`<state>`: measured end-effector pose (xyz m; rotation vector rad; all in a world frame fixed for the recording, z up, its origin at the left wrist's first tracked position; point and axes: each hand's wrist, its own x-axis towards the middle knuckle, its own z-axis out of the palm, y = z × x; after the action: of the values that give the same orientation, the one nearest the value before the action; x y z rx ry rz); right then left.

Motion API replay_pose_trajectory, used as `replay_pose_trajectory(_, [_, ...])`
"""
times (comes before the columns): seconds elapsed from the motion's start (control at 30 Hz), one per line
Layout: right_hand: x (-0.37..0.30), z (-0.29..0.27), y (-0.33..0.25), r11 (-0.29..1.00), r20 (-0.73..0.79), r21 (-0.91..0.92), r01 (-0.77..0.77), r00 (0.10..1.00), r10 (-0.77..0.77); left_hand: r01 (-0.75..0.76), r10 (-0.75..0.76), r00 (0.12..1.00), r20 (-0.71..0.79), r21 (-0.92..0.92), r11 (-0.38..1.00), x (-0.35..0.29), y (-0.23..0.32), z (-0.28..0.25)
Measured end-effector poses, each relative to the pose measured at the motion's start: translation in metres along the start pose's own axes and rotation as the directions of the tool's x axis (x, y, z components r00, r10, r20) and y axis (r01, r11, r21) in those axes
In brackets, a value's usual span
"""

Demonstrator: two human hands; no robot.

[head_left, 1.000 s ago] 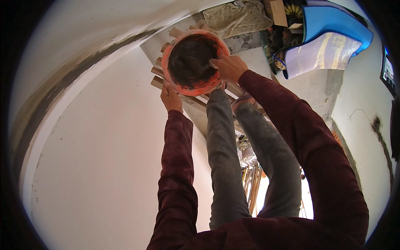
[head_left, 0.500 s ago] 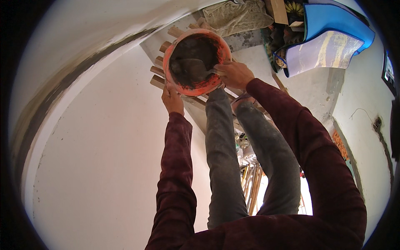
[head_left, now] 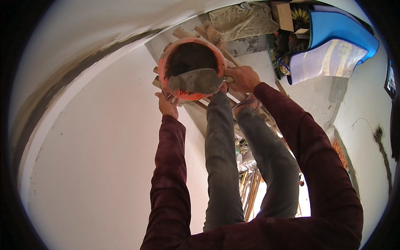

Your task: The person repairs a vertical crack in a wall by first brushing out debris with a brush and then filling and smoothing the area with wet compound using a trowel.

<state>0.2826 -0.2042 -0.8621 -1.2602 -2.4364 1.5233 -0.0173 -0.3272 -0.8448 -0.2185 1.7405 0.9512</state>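
Note:
An orange bucket (head_left: 187, 96) is held out in front of me, tilted so that its open mouth faces me. Dark grey wet mortar (head_left: 191, 56) lies inside, and smears of it coat the inner wall. My left hand (head_left: 168, 106) grips the bucket low on its left side, the fingers partly hidden beneath it. In my right hand (head_left: 243, 79) is the handle of a trowel, closed in the fingers at the bucket's right edge. The rounded, mortar-coated trowel blade (head_left: 198, 81) lies across the near part of the mouth.
Wooden slats (head_left: 214, 35) form a platform under the bucket and my feet. A white wall (head_left: 104, 146) rises on the left. Beyond are a crumpled cloth (head_left: 243, 18), a cardboard box (head_left: 285, 16) holding bananas, and blue and lilac mats (head_left: 325, 58). Poles (head_left: 252, 189) stand below between my legs.
The trowel blade has come up out of the mortar toward the near rim, turning flatter across the mouth. The bucket has tipped more toward me, and my left hand has shifted slightly lower.

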Motion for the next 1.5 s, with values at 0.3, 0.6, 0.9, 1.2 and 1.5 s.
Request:
replay_pose_trajectory(0.3, [0.011,0.004,0.004,0.986,0.032,-0.148,0.081,0.996,-0.077,0.026,-0.028,0.999,0.022,0.092,0.995,-0.001,0.000,-0.018])
replay_pose_trajectory(0.6, [-0.030,-0.041,-0.042,0.998,0.063,-0.046,0.030,0.998,-0.027,0.030,0.022,0.960,-0.278,0.180,0.983,-0.081,0.010,-0.084])
replay_pose_trajectory(0.9, [-0.131,-0.127,-0.133,0.992,-0.048,0.130,-0.004,0.999,0.010,-0.263,0.342,0.923,-0.179,0.358,0.896,-0.198,0.110,-0.079])
replay_pose_trajectory(1.2, [-0.281,-0.259,-0.270,0.932,-0.374,0.267,-0.244,0.865,0.333,-0.927,0.933,0.070,0.354,0.368,-0.070,-0.462,0.374,0.119])
replay_pose_trajectory(1.5, [-0.282,-0.402,-0.401,0.905,-0.856,0.424,-0.012,0.321,0.405,-0.415,0.488,-0.865,0.120,0.377,-0.828,-0.651,0.588,0.213])
